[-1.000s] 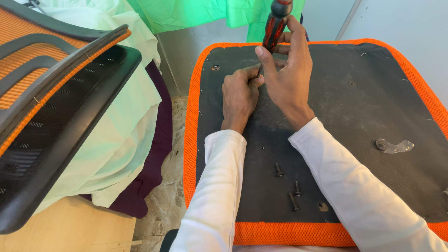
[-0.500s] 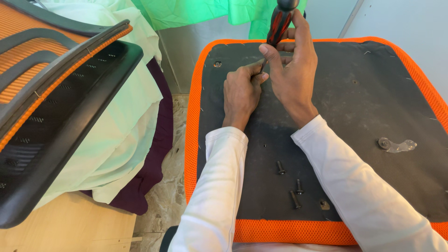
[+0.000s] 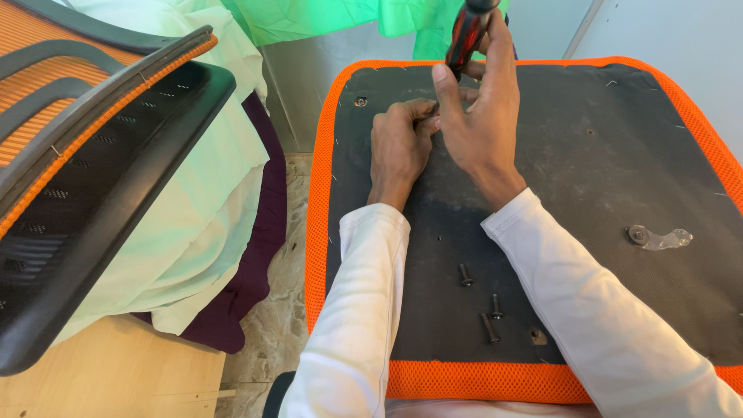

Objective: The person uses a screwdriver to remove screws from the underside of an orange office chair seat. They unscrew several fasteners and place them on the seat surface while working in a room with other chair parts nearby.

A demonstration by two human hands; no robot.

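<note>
Moved: both hands slightly farther up the seat underside [image 3: 588, 178]. Right hand [image 3: 480, 116] grips screwdriver [image 3: 467, 31]; left hand [image 3: 398, 143] pinches at its tip. Risk: tip slips, jabbing fingers [image 3: 422, 116].

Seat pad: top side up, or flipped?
Flipped: the seat pad's black stapled underside faces up, orange mesh wrapped round its edge, loose screws lying on it.
</note>
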